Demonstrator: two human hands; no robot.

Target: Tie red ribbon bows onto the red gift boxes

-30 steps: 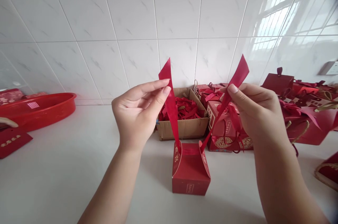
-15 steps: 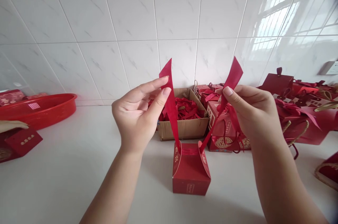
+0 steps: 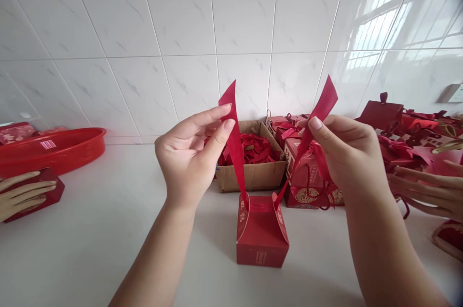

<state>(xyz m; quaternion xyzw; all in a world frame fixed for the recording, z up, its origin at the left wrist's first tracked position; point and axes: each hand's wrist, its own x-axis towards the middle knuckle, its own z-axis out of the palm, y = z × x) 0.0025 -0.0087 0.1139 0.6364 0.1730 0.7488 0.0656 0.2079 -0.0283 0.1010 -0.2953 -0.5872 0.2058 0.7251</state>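
A small red box (image 3: 262,239) with gold print stands on the white table, its two curved side flaps raised. A red ribbon (image 3: 237,157) passes through the flaps, and both of its ends are held up above the box. My left hand (image 3: 197,153) pinches one end between thumb and fingers, with the slanted tip sticking up. In my right hand (image 3: 343,153) the other end is pinched, its tip pointing up and to the right. The ribbon runs down from each hand to a flap in a V shape.
Behind the box is a cardboard box (image 3: 249,177) of red ribbons. Red gift boxes (image 3: 306,172) crowd the right. At the left are a red basin (image 3: 72,150) and another person's hand (image 3: 27,196) on a red box. Another hand (image 3: 430,189) reaches in at the right.
My right hand has moved slightly right with its ribbon end; my left hand is nearly unmoved. Another person's hand has appeared at the right, and the one at the left now covers its red box.
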